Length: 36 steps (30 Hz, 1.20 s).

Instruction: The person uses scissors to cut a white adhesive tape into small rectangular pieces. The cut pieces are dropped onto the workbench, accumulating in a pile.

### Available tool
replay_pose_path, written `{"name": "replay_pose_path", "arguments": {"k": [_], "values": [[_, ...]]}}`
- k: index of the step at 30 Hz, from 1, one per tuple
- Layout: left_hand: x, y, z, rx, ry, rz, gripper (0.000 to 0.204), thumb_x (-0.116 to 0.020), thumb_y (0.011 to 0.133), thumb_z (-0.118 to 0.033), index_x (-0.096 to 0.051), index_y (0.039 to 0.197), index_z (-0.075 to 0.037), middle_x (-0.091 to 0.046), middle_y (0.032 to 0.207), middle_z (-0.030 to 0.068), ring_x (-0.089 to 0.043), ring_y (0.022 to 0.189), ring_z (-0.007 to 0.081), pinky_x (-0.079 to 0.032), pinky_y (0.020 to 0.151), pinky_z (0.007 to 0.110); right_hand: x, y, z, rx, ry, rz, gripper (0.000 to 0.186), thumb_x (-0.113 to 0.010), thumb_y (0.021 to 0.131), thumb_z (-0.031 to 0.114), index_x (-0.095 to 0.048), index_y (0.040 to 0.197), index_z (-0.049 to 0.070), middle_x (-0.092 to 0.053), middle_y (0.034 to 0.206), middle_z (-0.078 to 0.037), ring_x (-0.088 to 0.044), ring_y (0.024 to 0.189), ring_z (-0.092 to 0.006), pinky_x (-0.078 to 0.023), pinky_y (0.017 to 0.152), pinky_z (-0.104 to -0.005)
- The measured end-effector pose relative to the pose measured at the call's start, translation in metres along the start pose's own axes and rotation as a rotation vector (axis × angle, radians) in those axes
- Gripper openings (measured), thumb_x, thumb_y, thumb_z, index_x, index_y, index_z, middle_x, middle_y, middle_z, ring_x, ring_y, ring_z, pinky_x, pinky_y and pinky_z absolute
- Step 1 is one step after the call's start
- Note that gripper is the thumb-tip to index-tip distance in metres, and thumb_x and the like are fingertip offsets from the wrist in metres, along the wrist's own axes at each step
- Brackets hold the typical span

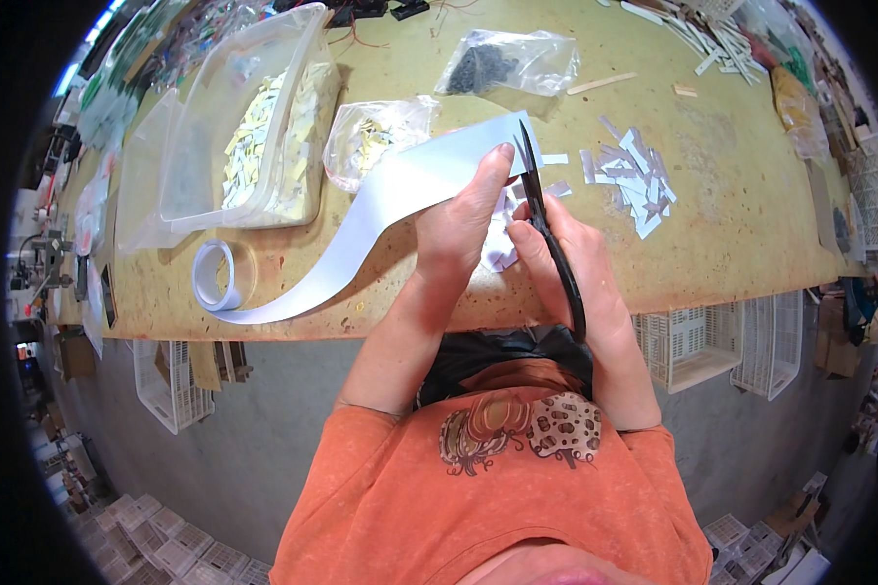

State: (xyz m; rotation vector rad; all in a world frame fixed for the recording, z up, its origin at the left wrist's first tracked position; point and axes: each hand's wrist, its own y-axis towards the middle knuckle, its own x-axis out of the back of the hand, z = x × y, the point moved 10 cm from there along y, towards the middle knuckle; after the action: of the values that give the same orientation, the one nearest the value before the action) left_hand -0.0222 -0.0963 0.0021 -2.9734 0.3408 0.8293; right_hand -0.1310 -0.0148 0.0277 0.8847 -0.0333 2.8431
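Note:
A long white strip (361, 216) runs from a roll (215, 277) at the left of the table up to my hands. My left hand (463, 210) pinches the strip near its free end, thumb on top. In my right hand (571, 249) are black scissors (546, 219), their blades at the end of the strip. Whether the blades are fully closed is hard to tell. Small cut white pieces (500, 234) lie beneath and between my hands. Further right is a loose pile of cut pieces (639, 178), white and greyish.
A clear plastic bin (310, 146) with many pale pieces stands at the left. Beside it sits an open bag of yellowish scraps (380, 136). A bag with dark contents (505, 63) and a wooden stick (602, 83) lie farther back. Crates (693, 346) stand below the table edge.

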Motion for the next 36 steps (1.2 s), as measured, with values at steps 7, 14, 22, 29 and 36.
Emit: {"name": "replay_pose_path", "arguments": {"k": [7,14,22,29,36], "values": [[0.0028,0.0013,0.0078,0.006,-0.028,0.017,0.017,-0.068,0.096,-0.008,-0.063,0.11,-0.001,-0.066,0.098,0.003,-0.062,0.085,0.009,-0.055,0.075,0.026,-0.0001,0.0009,0.0019,0.016,-0.014,-0.004,0.051,-0.063,0.094,0.051,-0.058,0.1,0.001,-0.065,0.068,-0.018,-0.069,0.072,-0.0408,-0.053,0.064,-0.046],[0.0018,0.0005,0.0086,0.023,-0.017,0.022,0.017,-0.067,0.096,-0.009,-0.063,0.112,-0.001,-0.066,0.098,0.0027,-0.062,0.086,0.0085,-0.055,0.076,0.026,0.0002,0.002,0.003,0.034,-0.034,-0.012,0.051,-0.063,0.094,0.052,-0.058,0.1,0.002,-0.064,0.067,-0.018,-0.068,0.07,-0.0409,-0.053,0.062,-0.0461],[0.0006,0.0006,0.0049,-0.009,-0.019,0.023,0.017,-0.067,0.097,-0.009,-0.062,0.111,-0.001,-0.066,0.098,0.0028,-0.062,0.086,0.0087,-0.055,0.076,0.026,-0.0016,0.0021,-0.0034,0.06,-0.029,-0.046,0.057,-0.063,0.091,0.059,-0.057,0.098,0.003,-0.064,0.068,-0.019,-0.068,0.07,-0.0418,-0.052,0.061,-0.0469],[0.0032,0.0023,0.0078,0.01,-0.003,0.008,0.018,-0.068,0.096,-0.01,-0.062,0.11,-0.001,-0.066,0.097,0.0033,-0.063,0.085,0.0091,-0.056,0.076,0.027,-0.0019,0.0022,-0.004,0.066,-0.082,-0.084,0.061,-0.066,0.086,0.064,-0.057,0.093,0.004,-0.065,0.067,-0.018,-0.068,0.067,-0.0415,-0.053,0.058,-0.0473],[0.0036,0.002,0.0088,0.011,-0.037,0.01,0.018,-0.068,0.096,-0.009,-0.062,0.111,-0.002,-0.066,0.097,0.0033,-0.063,0.084,0.0089,-0.055,0.076,0.027,-0.0002,0.0013,-0.0022,0.078,-0.11,-0.117,0.054,-0.068,0.088,0.058,-0.058,0.092,0.004,-0.065,0.066,-0.017,-0.068,0.065,-0.0408,-0.052,0.057,-0.0467]]}}
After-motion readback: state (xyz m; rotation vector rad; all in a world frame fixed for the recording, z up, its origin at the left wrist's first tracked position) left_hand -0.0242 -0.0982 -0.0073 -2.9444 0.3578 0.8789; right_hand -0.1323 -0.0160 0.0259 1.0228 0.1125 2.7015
